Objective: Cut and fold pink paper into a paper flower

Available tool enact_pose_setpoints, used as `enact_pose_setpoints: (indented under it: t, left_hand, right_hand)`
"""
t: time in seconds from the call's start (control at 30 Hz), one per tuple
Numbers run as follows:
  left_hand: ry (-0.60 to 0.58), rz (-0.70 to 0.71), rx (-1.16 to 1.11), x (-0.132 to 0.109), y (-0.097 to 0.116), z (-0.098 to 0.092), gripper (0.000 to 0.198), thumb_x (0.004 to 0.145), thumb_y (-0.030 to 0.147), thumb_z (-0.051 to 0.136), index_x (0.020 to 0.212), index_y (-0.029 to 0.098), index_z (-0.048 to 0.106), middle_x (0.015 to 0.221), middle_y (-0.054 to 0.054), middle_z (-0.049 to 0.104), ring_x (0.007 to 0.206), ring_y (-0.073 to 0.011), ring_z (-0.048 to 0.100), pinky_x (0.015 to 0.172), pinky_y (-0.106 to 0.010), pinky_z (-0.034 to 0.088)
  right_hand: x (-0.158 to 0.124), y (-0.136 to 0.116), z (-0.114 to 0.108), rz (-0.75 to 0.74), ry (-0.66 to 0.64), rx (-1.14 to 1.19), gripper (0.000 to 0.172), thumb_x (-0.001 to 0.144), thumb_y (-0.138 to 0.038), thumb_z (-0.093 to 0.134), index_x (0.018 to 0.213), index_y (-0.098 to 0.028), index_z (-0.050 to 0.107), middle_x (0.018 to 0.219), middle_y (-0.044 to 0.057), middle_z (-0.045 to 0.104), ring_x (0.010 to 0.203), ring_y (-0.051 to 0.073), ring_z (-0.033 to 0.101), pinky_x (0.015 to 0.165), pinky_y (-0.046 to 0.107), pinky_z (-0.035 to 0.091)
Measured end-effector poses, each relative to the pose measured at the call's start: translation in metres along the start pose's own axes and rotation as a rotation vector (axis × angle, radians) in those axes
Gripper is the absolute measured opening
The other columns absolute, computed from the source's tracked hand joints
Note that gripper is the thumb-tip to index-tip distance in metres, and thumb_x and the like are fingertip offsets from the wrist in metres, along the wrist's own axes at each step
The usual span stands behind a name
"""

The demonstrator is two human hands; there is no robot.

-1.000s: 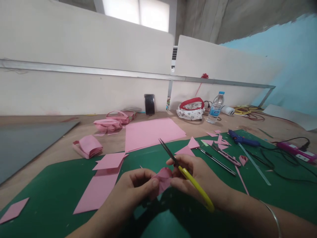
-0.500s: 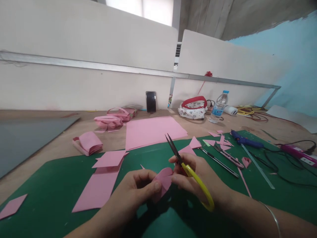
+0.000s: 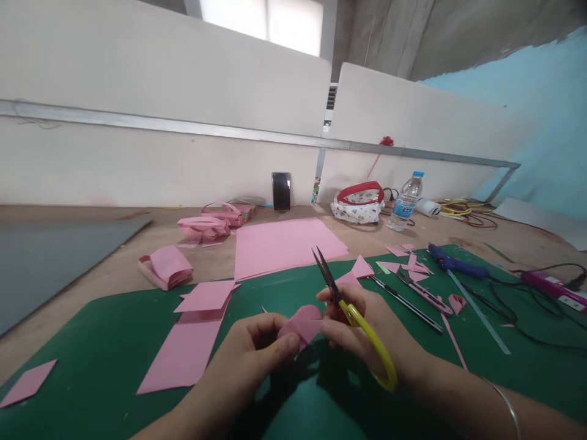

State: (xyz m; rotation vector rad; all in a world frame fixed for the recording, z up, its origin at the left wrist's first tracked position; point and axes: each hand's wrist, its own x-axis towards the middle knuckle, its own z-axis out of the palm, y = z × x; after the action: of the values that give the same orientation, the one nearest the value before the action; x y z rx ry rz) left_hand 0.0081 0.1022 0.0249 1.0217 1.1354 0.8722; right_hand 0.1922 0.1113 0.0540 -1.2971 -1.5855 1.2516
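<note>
Between my hands is a small pink paper piece [image 3: 303,324] with rounded lobes and a slit or fold across it. My left hand [image 3: 259,348] pinches its left side between thumb and fingers. My right hand [image 3: 362,324] carries yellow-handled scissors [image 3: 339,296], their dark blades pointing up and slightly parted. The right thumb and fingertips are at the paper's right edge; whether they grip it is hard to tell. Beneath lies a green cutting mat [image 3: 257,403]. A folded pink paper strip [image 3: 183,348] rests left of my left hand.
Pink sheets [image 3: 288,241] and folded pink paper shapes [image 3: 172,267] lie behind. Right of my hands are a pen [image 3: 408,305], a utility knife [image 3: 426,292], paper scraps and a blue glue gun [image 3: 456,261] with cables. A bottle [image 3: 404,205], a pouch [image 3: 358,208] and a phone [image 3: 281,190] stand behind.
The pink piece has turned between my fingers, its lower part now tucked up or tilted. The camera view has shifted slightly. Both hands stay close together.
</note>
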Motion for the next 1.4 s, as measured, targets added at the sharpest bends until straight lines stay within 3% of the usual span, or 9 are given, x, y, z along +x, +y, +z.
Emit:
enact_pose_setpoints:
  t: [0.2,0.33,0.57,0.8,1.03,1.1,1.27,1.4]
  left_hand:
    - [0.042,0.061,0.007,0.003,0.002,-0.003,0.026,0.071,0.036,0.072,0.057,0.018,0.06,0.056,0.004,0.051,0.055,-0.0105,0.039,0.05,-0.02,0.03]
    - [0.048,0.013,-0.014,0.003,0.002,0.0,0.023,0.072,0.037,0.071,0.061,0.02,0.061,0.056,0.004,0.052,0.054,-0.0115,0.041,0.05,-0.021,0.031]
    - [-0.028,0.097,0.095,0.005,0.003,-0.001,0.02,0.065,0.033,0.074,0.058,0.017,0.064,0.054,0.004,0.053,0.054,-0.0109,0.042,0.052,-0.022,0.03]
    - [-0.059,0.136,0.116,0.005,0.002,0.001,0.017,0.07,0.03,0.073,0.081,0.018,0.069,0.072,-0.001,0.067,0.067,-0.0154,0.054,0.06,-0.024,0.04]
    - [-0.066,0.096,0.049,0.004,-0.001,0.003,0.022,0.066,0.031,0.075,0.057,0.018,0.06,0.054,0.006,0.053,0.052,-0.0098,0.043,0.049,-0.02,0.034]
    - [-0.066,0.114,0.048,0.004,-0.003,0.002,0.021,0.067,0.032,0.076,0.06,0.018,0.062,0.056,0.005,0.056,0.054,-0.0106,0.046,0.051,-0.021,0.036]
    - [-0.03,0.104,-0.054,0.0,-0.006,0.003,0.018,0.07,0.034,0.075,0.065,0.02,0.064,0.057,0.004,0.057,0.054,-0.0115,0.047,0.051,-0.022,0.037]
    - [-0.071,0.146,-0.016,0.003,-0.006,0.004,0.014,0.07,0.028,0.074,0.075,0.018,0.066,0.06,0.004,0.061,0.057,-0.0107,0.048,0.054,-0.022,0.036]
  right_hand:
    - [-0.001,-0.004,0.0,-0.039,0.013,-0.038,0.028,0.072,-0.012,0.062,0.099,-0.017,0.054,0.071,-0.003,0.058,0.063,0.013,0.057,0.061,0.025,0.046]
    - [-0.002,-0.003,0.001,-0.037,0.011,-0.03,0.027,0.072,-0.014,0.063,0.098,-0.017,0.055,0.071,-0.002,0.059,0.063,0.013,0.057,0.059,0.026,0.045]
    - [0.0,0.009,0.007,-0.035,0.025,0.034,0.039,0.069,-0.009,0.066,0.105,-0.015,0.054,0.079,0.0,0.062,0.072,0.015,0.062,0.067,0.026,0.05]
    - [0.003,0.01,0.008,0.007,0.03,-0.001,0.039,0.067,-0.01,0.066,0.104,-0.017,0.056,0.075,-0.002,0.059,0.068,0.014,0.061,0.064,0.026,0.049]
    - [0.002,0.003,0.007,0.006,0.04,0.043,0.041,0.064,-0.012,0.07,0.102,-0.015,0.055,0.077,-0.001,0.059,0.073,0.015,0.06,0.069,0.028,0.049]
    - [0.0,0.003,0.008,0.015,0.035,0.081,0.04,0.064,-0.011,0.07,0.101,-0.016,0.055,0.079,0.0,0.06,0.075,0.016,0.061,0.07,0.027,0.049]
    - [-0.002,0.002,0.009,0.079,0.005,0.201,0.04,0.066,-0.009,0.066,0.103,-0.016,0.054,0.075,-0.002,0.062,0.062,0.012,0.058,0.054,0.022,0.043]
    - [-0.001,0.003,0.009,0.087,0.008,0.227,0.041,0.065,-0.015,0.073,0.101,-0.016,0.055,0.079,-0.001,0.062,0.069,0.013,0.058,0.061,0.023,0.044]
